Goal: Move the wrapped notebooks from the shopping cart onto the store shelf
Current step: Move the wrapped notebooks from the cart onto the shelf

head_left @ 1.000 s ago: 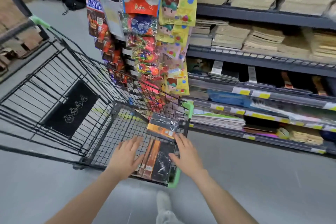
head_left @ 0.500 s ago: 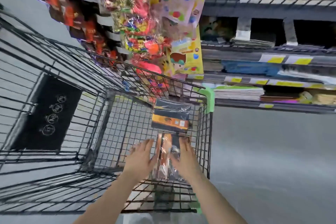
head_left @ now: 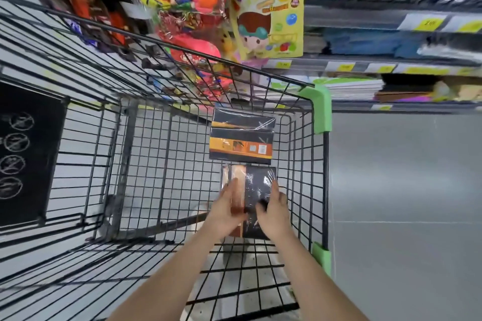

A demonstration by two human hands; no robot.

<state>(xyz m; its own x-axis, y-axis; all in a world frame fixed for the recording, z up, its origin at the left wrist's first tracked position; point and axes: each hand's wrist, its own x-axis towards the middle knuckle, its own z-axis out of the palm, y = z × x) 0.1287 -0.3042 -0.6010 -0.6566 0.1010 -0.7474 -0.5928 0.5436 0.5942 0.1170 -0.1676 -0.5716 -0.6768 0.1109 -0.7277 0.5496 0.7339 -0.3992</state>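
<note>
**Notebooks not yet out of the cart**

While both wrapped packs sit in the shopping cart (head_left: 322, 107), nothing has reached the store shelf (head_left: 391, 65). Hanging snack bags (head_left: 268, 8) crowd its left end. Your left hand (head_left: 225, 208) and right hand (head_left: 273, 210) clasp the nearer notebook pack (head_left: 257, 185); the farther notebook pack (head_left: 241, 138) waits.

two bare forearms reach in from the bottom edge, no sleeves showing; the left hand (head_left: 226, 210) and right hand (head_left: 274, 212) wear no gloves, rings or watch.
</note>
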